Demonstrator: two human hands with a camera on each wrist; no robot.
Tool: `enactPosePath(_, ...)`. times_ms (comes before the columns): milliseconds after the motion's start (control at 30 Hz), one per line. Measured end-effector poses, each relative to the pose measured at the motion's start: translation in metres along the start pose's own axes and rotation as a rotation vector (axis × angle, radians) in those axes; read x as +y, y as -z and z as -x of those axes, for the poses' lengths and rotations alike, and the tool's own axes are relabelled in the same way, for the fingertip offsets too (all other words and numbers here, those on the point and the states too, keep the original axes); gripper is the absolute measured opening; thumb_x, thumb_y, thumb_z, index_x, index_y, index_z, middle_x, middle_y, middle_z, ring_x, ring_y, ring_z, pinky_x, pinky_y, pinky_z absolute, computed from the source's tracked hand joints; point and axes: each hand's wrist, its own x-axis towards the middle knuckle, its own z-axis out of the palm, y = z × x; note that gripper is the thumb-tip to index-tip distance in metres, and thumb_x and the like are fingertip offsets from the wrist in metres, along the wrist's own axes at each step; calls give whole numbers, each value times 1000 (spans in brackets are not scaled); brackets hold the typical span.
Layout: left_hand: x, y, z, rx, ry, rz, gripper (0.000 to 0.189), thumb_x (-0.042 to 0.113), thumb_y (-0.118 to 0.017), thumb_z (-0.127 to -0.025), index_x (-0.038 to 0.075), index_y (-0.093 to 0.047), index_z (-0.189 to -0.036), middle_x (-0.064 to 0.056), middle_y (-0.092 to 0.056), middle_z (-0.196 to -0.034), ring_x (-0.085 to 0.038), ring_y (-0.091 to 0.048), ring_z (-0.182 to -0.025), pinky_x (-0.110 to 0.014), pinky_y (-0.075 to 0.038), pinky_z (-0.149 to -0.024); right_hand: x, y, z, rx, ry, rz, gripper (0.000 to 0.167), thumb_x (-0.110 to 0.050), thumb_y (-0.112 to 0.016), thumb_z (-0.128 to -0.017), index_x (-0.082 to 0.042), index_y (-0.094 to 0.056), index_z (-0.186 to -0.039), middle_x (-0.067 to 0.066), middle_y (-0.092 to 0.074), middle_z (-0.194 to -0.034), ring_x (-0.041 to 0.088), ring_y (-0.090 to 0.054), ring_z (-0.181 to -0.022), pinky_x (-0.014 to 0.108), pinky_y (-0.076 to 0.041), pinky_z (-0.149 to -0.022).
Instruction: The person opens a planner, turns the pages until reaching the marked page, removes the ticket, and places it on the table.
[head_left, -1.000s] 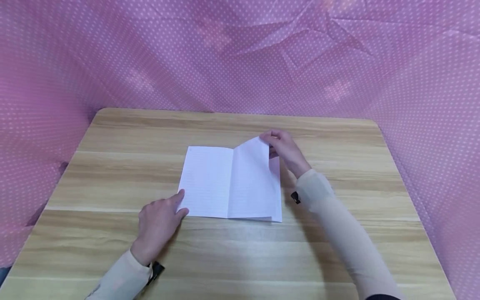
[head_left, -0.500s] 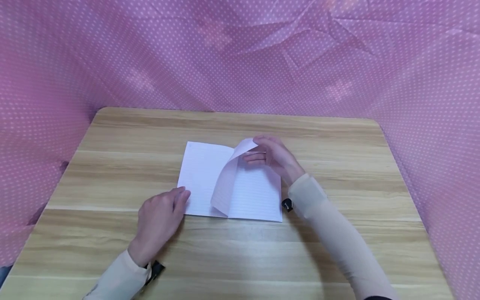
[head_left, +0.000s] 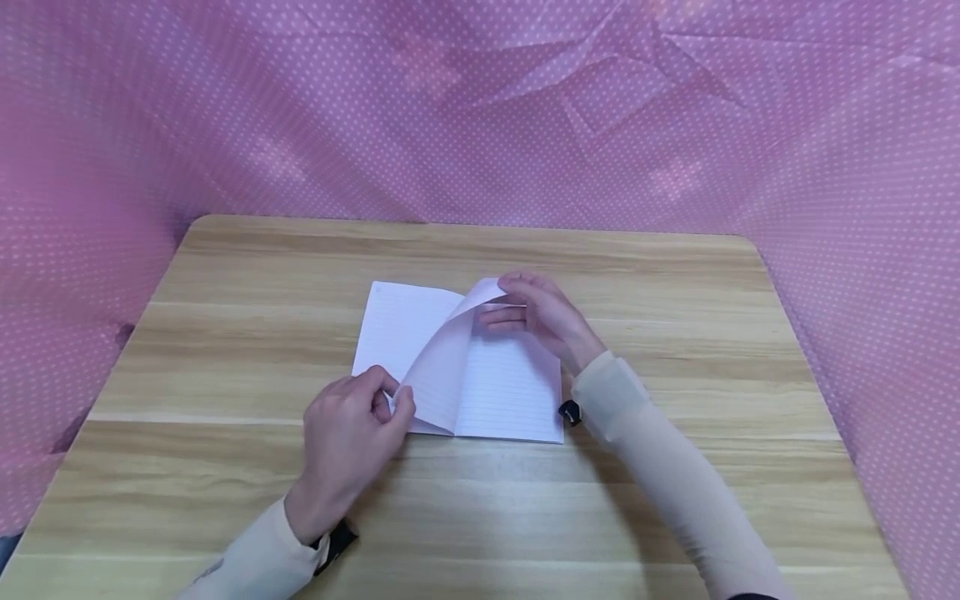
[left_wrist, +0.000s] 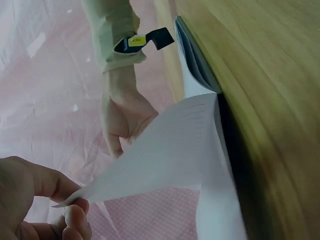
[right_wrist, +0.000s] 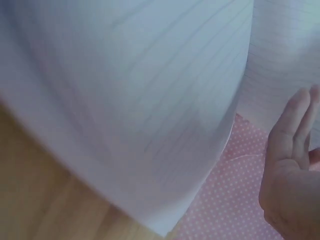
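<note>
An open lined notebook (head_left: pixel 513 387) lies on the wooden table. One page (head_left: pixel 438 367) is lifted and curves from the right half over towards the left. The left hand (head_left: pixel 348 437) pinches the near corner of that page between thumb and finger; in the left wrist view this page (left_wrist: pixel 150 155) stretches away from the pinching fingertips. At the far corner, the right hand (head_left: pixel 551 321) holds the page edge between thumb and forefinger, its other fingers extended beneath. The right wrist view has the ruled paper (right_wrist: pixel 195 75) large in front, with the right hand (right_wrist: pixel 290 175) at its right.
The light wooden table (head_left: pixel 675 333) extends around the notebook on all sides. A pink dotted cloth (head_left: pixel 450 125) hangs behind and at both sides. Black straps with small attachments sit at both sleeve cuffs, the right one (head_left: pixel 570 412) near the notebook's right edge.
The page has been swung from the right half up and leftward. The left hand has moved right from the notebook's left edge and taken the page's near corner; the right hand has shifted left.
</note>
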Motion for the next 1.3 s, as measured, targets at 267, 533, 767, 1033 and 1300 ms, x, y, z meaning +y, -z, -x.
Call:
enactPosePath(267, -17, 3, 10, -43, 67, -34, 18, 11, -74, -86, 11, -65, -70, 9, -49, -56, -13, -48, -52, -37, -39, -50, -1, 17, 9, 117, 122, 579, 22, -25, -60, -113, -5, -68, -121, 19, -76, -120, 30, -75, -100, 50, -57, -95)
enactPosePath(533, -38, 11, 20, -155, 197, -77, 16, 8, -79, -85, 11, -69, -73, 10, -52, -58, -10, -47, -52, -37, -39, -50, -3, 51, 15, 257, 160, 1510, 31, -22, -69, -107, -5, -70, -132, 16, -69, -115, 37, -65, -103, 54, -54, -88)
enactPosePath(767, -52, 14, 23, -324, 308, -157, 24, 12, -79, -91, 12, -65, -73, 5, -51, -60, -18, -48, -55, -40, -40, -52, -3, 63, 17, 248, 102, 1554, 33, -23, -71, -106, -6, -71, -135, 16, -65, -111, 37, -63, -97, 54, -54, -85)
enactPosePath(1033, -61, 8, 22, -508, 360, -266, 28, 21, -87, -92, 4, -66, -85, -4, -56, -65, -27, -56, -61, -46, -45, -59, -2, 62, 16, 242, 114, 1604, 32, -21, -74, -104, -9, -75, -134, 15, -66, -112, 34, -62, -91, 54, -56, -82)
enactPosePath(1300, -60, 8, 19, -588, 337, -293, 58, 23, -87, -94, 5, -68, -146, -10, -55, -62, -29, -51, -58, -45, -44, -59, -1, 61, 16, 248, 131, 1641, 27, -22, -78, -103, -10, -78, -127, 15, -68, -113, 33, -64, -87, 52, -57, -77)
